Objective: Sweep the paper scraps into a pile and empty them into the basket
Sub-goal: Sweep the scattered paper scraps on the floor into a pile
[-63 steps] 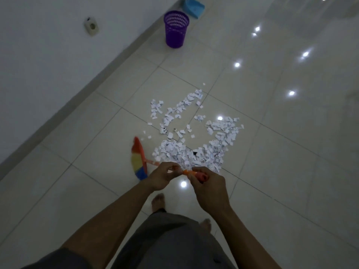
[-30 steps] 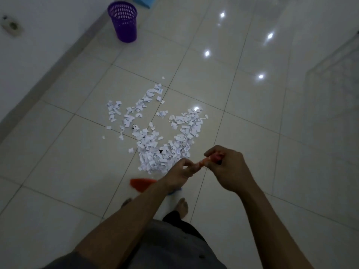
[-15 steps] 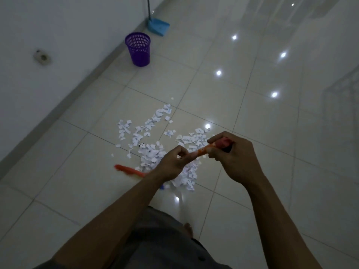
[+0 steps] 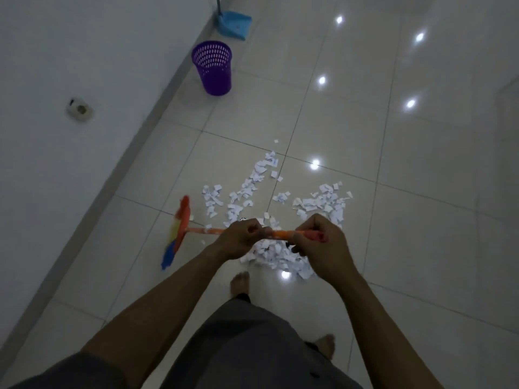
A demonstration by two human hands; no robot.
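White paper scraps lie spread over the tiled floor in front of me, thicker in a heap under my hands. An orange-handled broom with a multicoloured head points to the left, its head on the floor left of the scraps. My left hand grips the handle lower down. The handle's red top end is held by my right hand. A purple perforated basket stands upright near the wall, well beyond the scraps.
A blue dustpan with an upright handle leans at the wall behind the basket. The white wall with a socket runs along the left. My bare feet stand just behind the scraps. Shiny tiles extend to the right.
The broom head has swung from near my feet out to the left of the scraps. The view tilted down and shifted. Both hands keep hold of the handle.
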